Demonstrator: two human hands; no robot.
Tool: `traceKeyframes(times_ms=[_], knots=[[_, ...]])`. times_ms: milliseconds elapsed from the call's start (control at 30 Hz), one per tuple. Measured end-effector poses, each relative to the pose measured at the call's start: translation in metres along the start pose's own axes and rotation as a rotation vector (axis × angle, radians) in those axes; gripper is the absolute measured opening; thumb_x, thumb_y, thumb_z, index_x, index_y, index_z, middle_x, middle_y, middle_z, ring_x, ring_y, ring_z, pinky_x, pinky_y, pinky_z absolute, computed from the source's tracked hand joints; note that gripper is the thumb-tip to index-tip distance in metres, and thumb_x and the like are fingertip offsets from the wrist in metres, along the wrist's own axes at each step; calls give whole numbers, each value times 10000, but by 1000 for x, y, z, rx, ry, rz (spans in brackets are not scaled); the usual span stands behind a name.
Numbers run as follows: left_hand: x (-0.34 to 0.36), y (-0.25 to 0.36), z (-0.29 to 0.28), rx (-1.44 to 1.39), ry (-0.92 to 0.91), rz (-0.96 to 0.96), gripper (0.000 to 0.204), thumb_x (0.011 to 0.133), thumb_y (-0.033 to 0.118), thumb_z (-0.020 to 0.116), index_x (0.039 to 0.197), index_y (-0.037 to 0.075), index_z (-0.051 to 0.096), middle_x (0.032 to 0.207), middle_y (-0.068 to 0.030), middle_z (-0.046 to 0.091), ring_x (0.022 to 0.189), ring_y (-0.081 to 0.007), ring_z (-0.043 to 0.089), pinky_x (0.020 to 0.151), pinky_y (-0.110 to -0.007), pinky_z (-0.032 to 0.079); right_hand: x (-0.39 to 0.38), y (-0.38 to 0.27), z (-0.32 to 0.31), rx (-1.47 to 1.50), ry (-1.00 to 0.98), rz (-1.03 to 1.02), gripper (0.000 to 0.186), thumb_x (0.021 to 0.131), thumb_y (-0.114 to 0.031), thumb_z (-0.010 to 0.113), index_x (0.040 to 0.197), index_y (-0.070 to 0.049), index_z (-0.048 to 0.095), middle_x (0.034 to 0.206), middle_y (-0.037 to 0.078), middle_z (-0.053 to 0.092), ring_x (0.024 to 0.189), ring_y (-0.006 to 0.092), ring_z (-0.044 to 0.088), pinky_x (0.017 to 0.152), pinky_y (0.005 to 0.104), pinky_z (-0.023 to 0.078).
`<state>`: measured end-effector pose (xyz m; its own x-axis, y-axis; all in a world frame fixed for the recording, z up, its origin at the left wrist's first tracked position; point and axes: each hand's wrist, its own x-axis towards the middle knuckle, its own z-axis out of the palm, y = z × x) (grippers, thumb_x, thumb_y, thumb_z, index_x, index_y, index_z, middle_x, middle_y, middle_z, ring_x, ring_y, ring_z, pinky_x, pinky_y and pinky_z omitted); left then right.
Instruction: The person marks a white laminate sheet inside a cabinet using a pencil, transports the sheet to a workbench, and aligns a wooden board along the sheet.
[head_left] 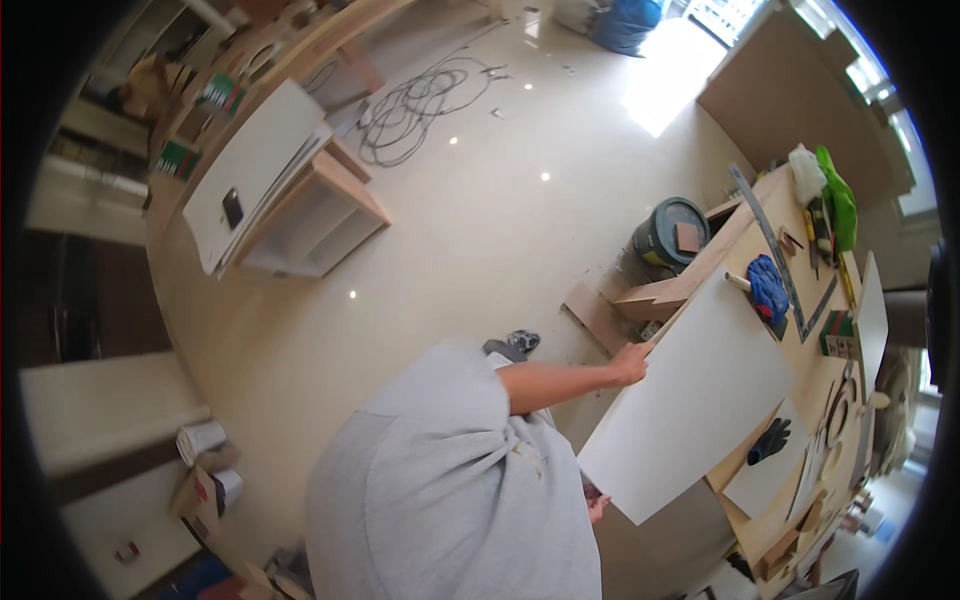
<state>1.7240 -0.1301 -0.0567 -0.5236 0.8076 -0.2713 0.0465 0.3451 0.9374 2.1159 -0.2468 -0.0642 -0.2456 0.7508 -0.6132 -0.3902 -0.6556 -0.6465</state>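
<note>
We see one large white panel (690,400) sloping over the worktop (830,370), its seven o'clock corner jutting past the worktop's edge. Two hands are on it: the left hand (630,363) is closed around the ten o'clock edge, while the right hand (597,505) touches the edge near seven; it is mostly hidden, so we cannot tell how far its fingers are closed.

Clock directions run from that panel. At four o'clock we count one black glove (770,440) on one smaller white panel (745,489); at one, one blue cloth bundle (768,285) just beside one metal square (762,222). Near twelve stands one lidded bucket (655,238), one brown block (687,237) on its lid. A wide stretch of floor (480,250) runs from nine to eleven, bounded at ten by one cabinet (335,225) carrying one phone (233,208), with one cable tangle (415,115) near eleven.
</note>
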Motion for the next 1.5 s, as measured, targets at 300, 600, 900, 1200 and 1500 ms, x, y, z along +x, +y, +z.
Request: traceKeyframes(times_ms=[300, 600, 900, 1200, 1500], knots=[[-59, 4, -28, -335, -141, -150, 568, 970, 309, 709, 1480, 84, 599, 1180, -208, 748, 869, -282, 779, 716, -415, 657, 19, -19, -11, 151, -194, 4, 418, 1101, -370, 607, 1388, -66, 602, 1394, 114, 649, 1266, 260, 624, 1085, 443, 547], [-384, -267, -205, 338, 532, -1109, 386, 868, 104, 631, 1222, 0, 742, 1254, -262, 735, 1163, -403, 731, 977, -484, 591, 46, -30, -9, 186, -326, 190, 594, 939, -451, 812, 1371, -88, 626, 1385, 91, 651, 1254, 278, 620, 1035, 464, 554], [-613, -339, -181, -126, 516, -1557, 305, 944, 156, 622, 1216, 28, 676, 1006, -185, 701, 714, -288, 699, 533, -498, 595, 39, -12, 43, 241, -328, 205, 796, 805, -460, 931, 1434, -90, 612, 1411, 54, 655, 1277, 264, 610, 1085, 445, 523], [-393, -230, -302, 160, 291, -700, 579, 914, 286, 672, 1460, 95, 650, 1144, -199, 780, 919, -281, 781, 791, -411, 639, 97, 7, 28, 271, -118, -131, 945, 812, -593, 879, 1517, -63, 538, 1550, 109, 545, 1404, 346, 506, 1213, 515, 403], [-326, -259, -435, 196, 343, -520, 510, 942, 272, 694, 1402, 52, 672, 1213, -216, 765, 1068, -349, 755, 969, -453, 589, 42, 51, 63, 642, 77, -269, 805, 877, -560, 832, 1448, -43, 599, 1458, 163, 637, 1268, 378, 616, 1108, 523, 494]])
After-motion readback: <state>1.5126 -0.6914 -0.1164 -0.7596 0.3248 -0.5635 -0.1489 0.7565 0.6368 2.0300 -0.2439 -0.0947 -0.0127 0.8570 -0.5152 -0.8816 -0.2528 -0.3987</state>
